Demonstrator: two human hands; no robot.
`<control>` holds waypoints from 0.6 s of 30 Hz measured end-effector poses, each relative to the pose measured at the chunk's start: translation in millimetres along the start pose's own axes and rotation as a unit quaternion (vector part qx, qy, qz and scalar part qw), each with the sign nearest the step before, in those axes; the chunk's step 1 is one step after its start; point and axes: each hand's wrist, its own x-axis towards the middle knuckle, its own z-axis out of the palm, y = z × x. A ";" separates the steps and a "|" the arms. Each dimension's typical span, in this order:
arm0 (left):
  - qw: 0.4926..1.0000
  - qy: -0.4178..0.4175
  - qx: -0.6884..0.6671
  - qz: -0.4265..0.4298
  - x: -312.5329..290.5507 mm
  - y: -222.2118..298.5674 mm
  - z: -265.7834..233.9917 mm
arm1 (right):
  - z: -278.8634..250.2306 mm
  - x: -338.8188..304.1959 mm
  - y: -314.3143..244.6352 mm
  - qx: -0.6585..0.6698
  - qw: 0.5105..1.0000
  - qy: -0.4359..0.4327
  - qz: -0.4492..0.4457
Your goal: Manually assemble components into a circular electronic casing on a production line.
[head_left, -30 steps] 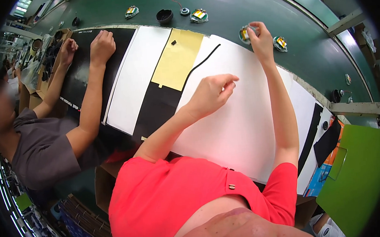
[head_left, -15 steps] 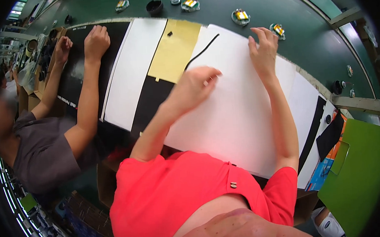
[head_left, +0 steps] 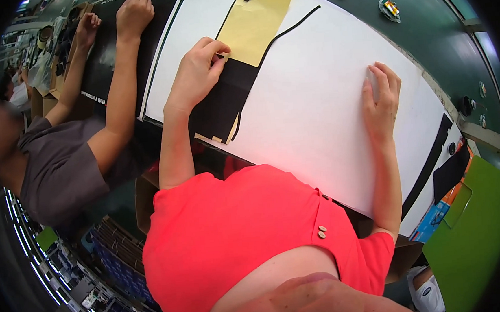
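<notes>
Left hand (head_left: 193,70): shifted leftward since the earlier frame, to the yellow sheet's (head_left: 261,25) near corner; fingertips nearly together, grip on pale tab (head_left: 227,56) unclear.
Right hand (head_left: 382,100): drawn back over white paper (head_left: 314,82), fingers loosely curled, empty.
Yellow sheet: lying flat; tab reached, seemingly not yet lifted.
Round unit (head_left: 389,10): untouched on green worktop (head_left: 445,49).

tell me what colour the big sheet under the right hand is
White; the big sheet under the right hand shows best in the head view.
</notes>
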 end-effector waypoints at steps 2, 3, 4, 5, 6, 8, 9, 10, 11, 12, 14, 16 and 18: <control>0.999 0.020 0.024 0.014 -3.2 -8.7 -0.6 | 0.5 -0.9 -1.9 -0.008 1.000 0.000 -0.004; 0.998 0.038 0.047 0.028 -3.7 -12.2 -1.3 | 0.7 -1.0 -3.0 -0.016 1.000 -0.001 -0.006; 0.998 0.040 0.045 0.030 -3.5 -14.0 -1.7 | 0.7 -0.1 -3.5 -0.018 1.000 0.000 -0.008; 0.999 0.026 0.040 0.023 -1.0 -12.6 -0.3 | 0.5 -1.8 -0.3 -0.030 0.999 0.005 -0.012; 0.999 0.013 0.034 0.017 1.4 -11.1 1.3 | 0.3 -3.5 2.6 -0.042 0.999 0.011 -0.015; 0.999 0.005 0.029 0.030 4.7 -14.8 1.6 | 0.5 -4.7 3.4 -0.048 0.998 0.020 -0.019; 0.999 0.001 0.023 0.035 5.3 -17.0 0.7 | 1.0 -3.4 3.1 -0.051 0.998 0.024 -0.029; 0.999 -0.002 0.019 0.044 4.6 -17.3 -1.2 | 3.2 -2.0 2.8 -0.060 0.998 0.029 -0.025; 0.999 0.002 0.014 0.032 4.2 -15.9 -2.3 | 3.9 -1.1 2.7 -0.057 0.997 0.029 -0.035; 1.000 0.007 0.012 0.017 2.8 -14.9 -2.8 | 5.2 -0.4 2.9 -0.050 0.997 0.028 -0.048; 1.000 0.007 0.010 0.020 3.1 -12.6 -1.6 | 4.1 0.4 3.0 -0.053 0.997 0.030 -0.044; 1.000 0.015 0.009 0.025 4.3 -14.4 -0.1 | 2.2 -0.6 3.6 -0.046 0.998 0.028 -0.040; 0.999 0.021 0.021 0.032 3.1 -10.6 1.2 | 2.3 -0.9 5.0 -0.045 0.998 0.031 -0.035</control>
